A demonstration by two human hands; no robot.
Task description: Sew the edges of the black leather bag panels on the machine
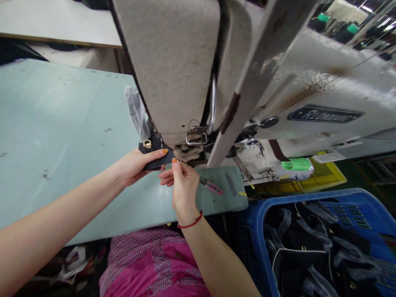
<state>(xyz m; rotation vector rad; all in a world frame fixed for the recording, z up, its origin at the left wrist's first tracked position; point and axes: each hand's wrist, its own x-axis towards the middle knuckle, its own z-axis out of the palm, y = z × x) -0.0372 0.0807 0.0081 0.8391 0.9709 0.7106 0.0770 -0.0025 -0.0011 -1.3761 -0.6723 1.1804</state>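
Sewing machine head [173, 62] overhangs the work and blocks any move up or forward from both hands. Left hand [136, 165] sits just under its lower edge, with black leather strap [156, 156] touching the machine's underside area; plastic wrap [136, 113] rises beside the head. Right hand [184, 185] is just right of the strap; pink snips [210, 185] lie near it on the table [62, 123], in the way rightward. Room to pass: leftward over the table, and back toward the body. Blue crate [309, 202] walls off the lower right; yellow tray [321, 177] lies beyond.
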